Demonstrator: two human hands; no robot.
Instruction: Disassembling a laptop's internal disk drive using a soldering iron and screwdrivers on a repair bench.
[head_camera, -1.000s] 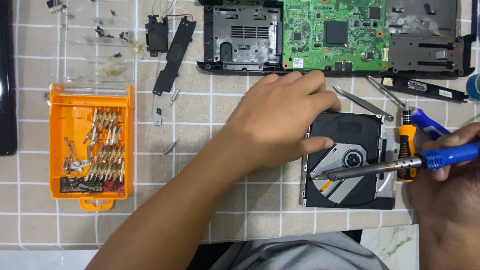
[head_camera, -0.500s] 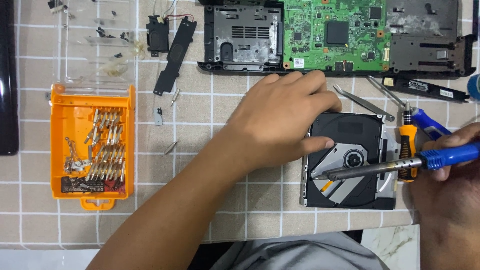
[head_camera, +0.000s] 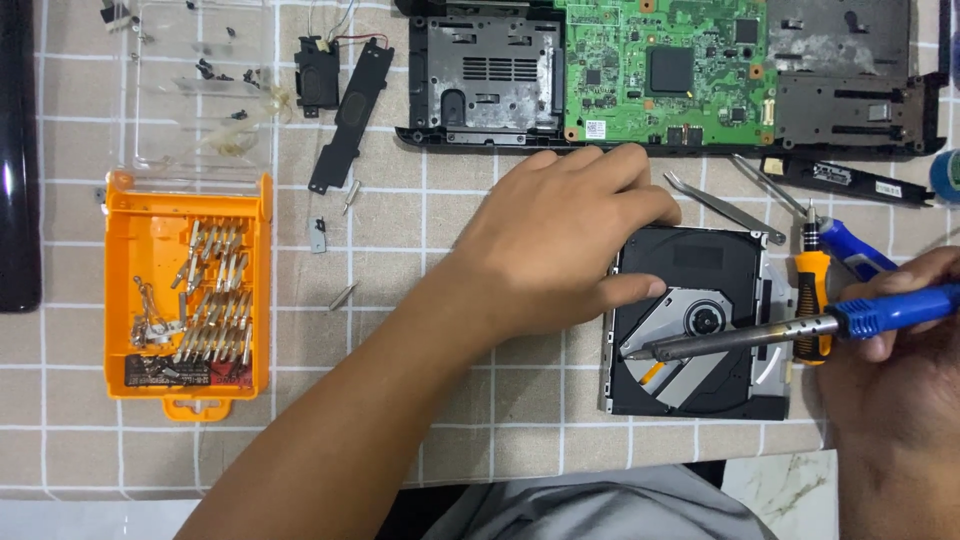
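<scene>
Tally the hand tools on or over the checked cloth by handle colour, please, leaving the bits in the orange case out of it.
Blue handle: 2 (soldering iron in the right hand; screwdriver)
Orange handle: 1 (screwdriver)
Bare metal: 1 (tweezers)
Total: 4

The left hand rests on the optical drive and holds no tool.

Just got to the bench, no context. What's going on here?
A person is working on a black optical drive lying on a checked tablecloth. The left hand presses on the drive's left edge, while the right hand holds a blue-handled soldering iron with its tip over the drive's left side. An opened laptop base with a green circuit board lies behind, and an orange screwdriver bit case sits to the left.
</scene>
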